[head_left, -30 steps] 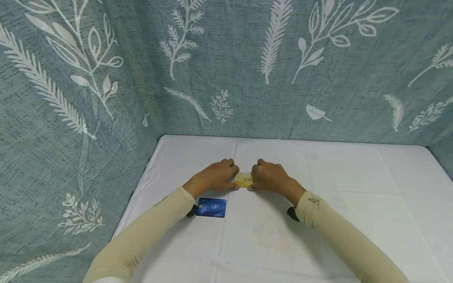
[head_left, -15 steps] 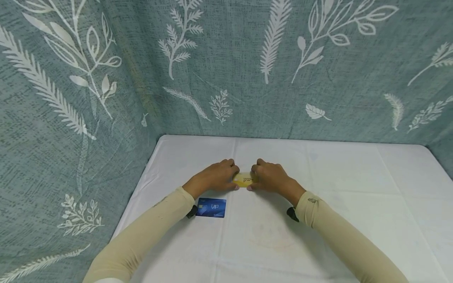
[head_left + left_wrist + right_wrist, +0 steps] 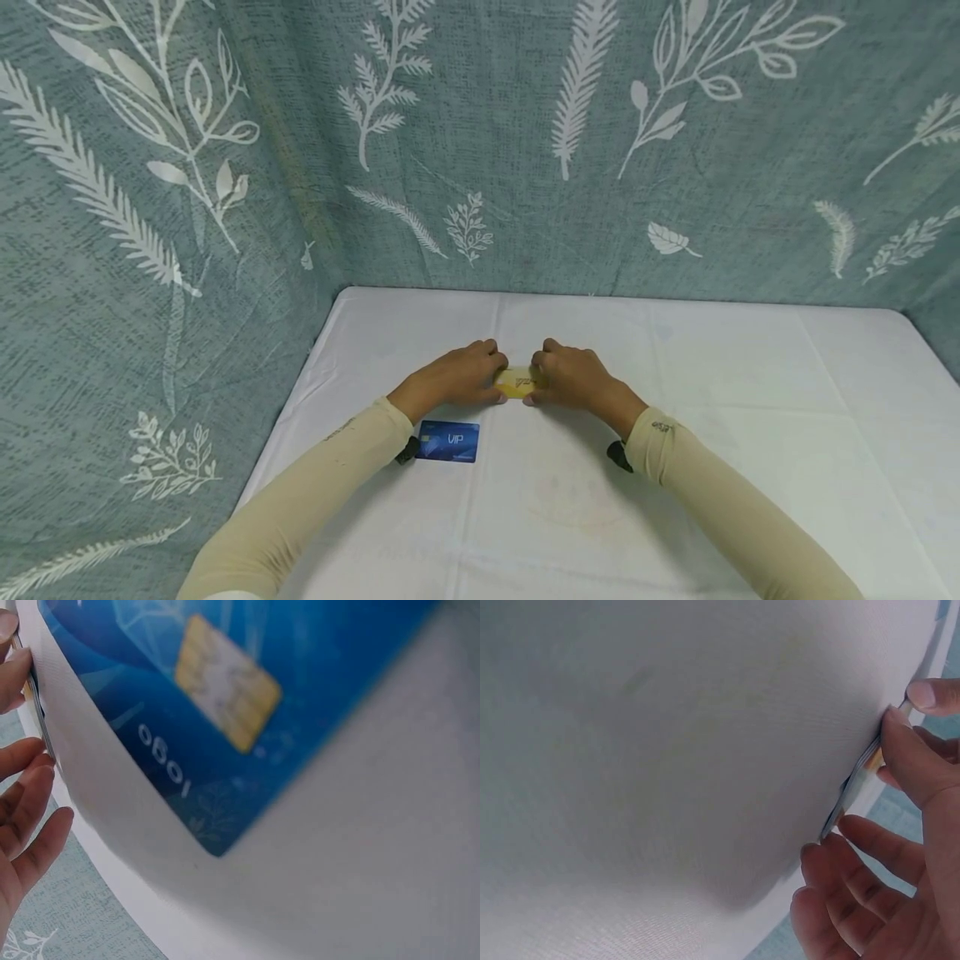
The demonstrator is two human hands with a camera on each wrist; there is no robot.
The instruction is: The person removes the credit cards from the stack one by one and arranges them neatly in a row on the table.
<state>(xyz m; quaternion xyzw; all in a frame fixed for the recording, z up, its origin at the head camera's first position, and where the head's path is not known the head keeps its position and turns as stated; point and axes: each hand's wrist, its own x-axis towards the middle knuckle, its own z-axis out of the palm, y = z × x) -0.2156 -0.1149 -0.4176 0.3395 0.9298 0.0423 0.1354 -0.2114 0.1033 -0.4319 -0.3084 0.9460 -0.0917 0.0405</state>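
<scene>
Both hands hold a small stack of plastic cards (image 3: 517, 382) by its two short ends, with a yellow card on top. My left hand (image 3: 467, 375) pinches the left end between thumb and fingers. At the right end, my right hand (image 3: 573, 377) does the same. Seen edge-on in the right wrist view, the stack (image 3: 864, 769) shows several thin layers, with a dark blue corner jutting out slightly. A blue VIP card (image 3: 448, 442) with a gold chip lies flat on the table beside the left wrist; it looms large in the left wrist view (image 3: 172, 697).
A white cloth covers the table (image 3: 735, 433). Behind it and along the left side hangs a grey-green curtain (image 3: 525, 208) with white leaf prints. A dark wrist-worn device (image 3: 619, 455) sits under the right wrist, close over the cloth.
</scene>
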